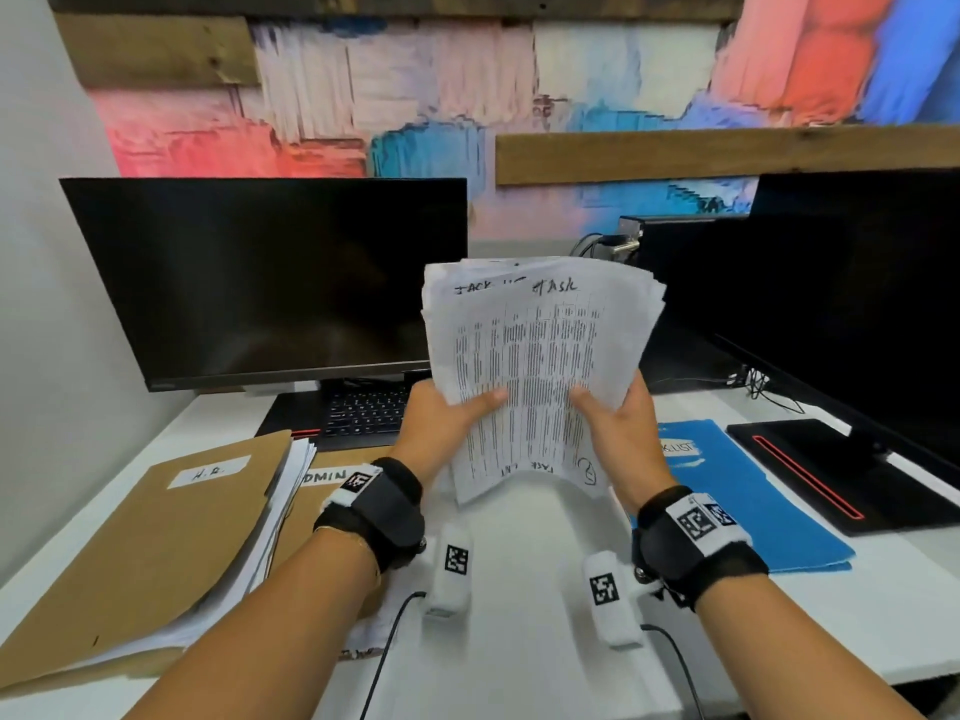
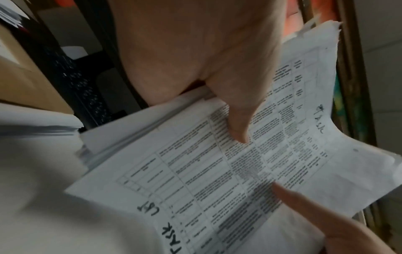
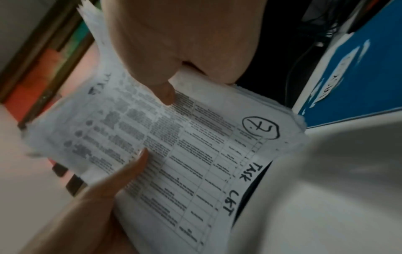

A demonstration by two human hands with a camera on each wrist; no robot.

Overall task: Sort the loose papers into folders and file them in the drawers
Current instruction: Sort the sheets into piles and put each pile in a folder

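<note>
Both hands hold a thick stack of printed papers (image 1: pixel 535 356) upright above the white desk; the sheets carry tables and handwritten "TASK LIST". My left hand (image 1: pixel 447 413) grips the stack's left edge, thumb on the front sheet (image 2: pixel 217 171). My right hand (image 1: pixel 618 413) grips the right edge, thumb across the front (image 3: pixel 185 154). A brown folder marked "H.R." (image 1: pixel 156 537) lies at the left with papers inside. Another brown folder marked "ADMIN" (image 1: pixel 322 478) lies partly under my left wrist. A blue folder (image 1: pixel 753 501) lies at the right.
Two dark monitors (image 1: pixel 270 278) (image 1: pixel 857 283) stand at the back, a black keyboard (image 1: pixel 363 407) under the left one. The right monitor's black base (image 1: pixel 841 475) sits beside the blue folder. The white desk (image 1: pixel 519 615) front edge runs near my forearms.
</note>
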